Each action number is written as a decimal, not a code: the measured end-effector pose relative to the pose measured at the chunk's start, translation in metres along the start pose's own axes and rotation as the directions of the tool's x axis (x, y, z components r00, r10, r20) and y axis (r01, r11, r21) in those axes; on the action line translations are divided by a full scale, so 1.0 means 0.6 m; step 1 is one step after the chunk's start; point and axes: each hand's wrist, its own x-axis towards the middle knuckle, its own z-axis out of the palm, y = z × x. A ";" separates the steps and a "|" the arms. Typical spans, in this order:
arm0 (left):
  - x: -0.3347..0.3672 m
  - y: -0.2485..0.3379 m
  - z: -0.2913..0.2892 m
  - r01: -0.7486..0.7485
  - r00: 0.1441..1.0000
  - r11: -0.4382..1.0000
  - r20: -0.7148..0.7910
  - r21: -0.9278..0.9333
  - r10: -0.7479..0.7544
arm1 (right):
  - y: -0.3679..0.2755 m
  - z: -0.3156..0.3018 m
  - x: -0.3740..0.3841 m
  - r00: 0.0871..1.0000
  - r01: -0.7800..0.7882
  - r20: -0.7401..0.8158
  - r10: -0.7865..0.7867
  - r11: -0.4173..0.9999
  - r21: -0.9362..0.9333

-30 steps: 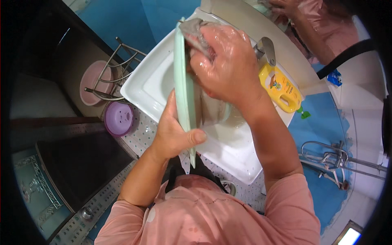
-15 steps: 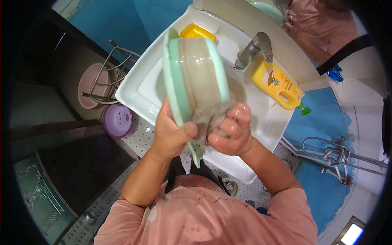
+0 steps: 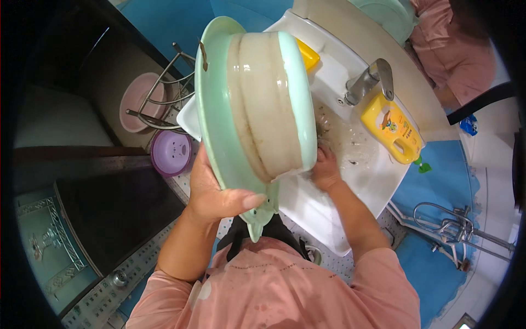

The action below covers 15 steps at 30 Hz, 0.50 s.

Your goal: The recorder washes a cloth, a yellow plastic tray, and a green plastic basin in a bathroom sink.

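Observation:
A pale green and beige folding basin (image 3: 260, 104) is tipped on its side over the sink, its outer wall and base facing right. My left hand (image 3: 222, 192) grips its green rim, thumb over the near edge beside an ear-shaped handle. My right hand (image 3: 327, 172) is down in the white sink (image 3: 307, 205), apart from the basin. Its fingers look stretched out, though the basin hides part of them. Wet, brownish water and small dark bits lie on the sink bottom beyond the fingertips. A dark strip-like bit clings to the basin's far rim.
A metal faucet (image 3: 370, 82) stands at the sink's back edge. Beside it lies a yellow detergent bottle (image 3: 392, 129) with a green cap. Part of a yellow object (image 3: 308, 56) shows behind the basin. At left are a metal rack (image 3: 156, 104), a pink basin (image 3: 131, 104) and a purple basin (image 3: 171, 152).
My right hand has left the basin and gone down into the sink. My left hand has raised the basin nearer to me. The view has shifted slightly.

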 end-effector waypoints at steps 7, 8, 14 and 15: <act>0.019 -0.031 -0.013 0.079 0.996 0.997 0.050 -0.003 -0.079 | 0.000 -0.214 0.024 0.882 -0.224 -0.014 0.471 0.446 0.867; 0.018 -0.033 -0.014 0.094 0.993 0.995 0.077 0.014 -0.095 | -0.024 -0.279 0.036 0.885 -0.156 -0.049 0.464 0.394 0.906; 0.023 -0.054 0.017 0.066 0.978 0.998 0.198 0.020 -0.068 | -0.114 -0.510 0.165 0.768 0.283 -0.416 0.486 0.325 0.902; 0.024 -0.053 0.028 0.070 0.974 0.997 0.214 0.022 -0.073 | -0.121 -0.521 0.195 0.768 0.262 -0.438 0.467 0.394 0.881</act>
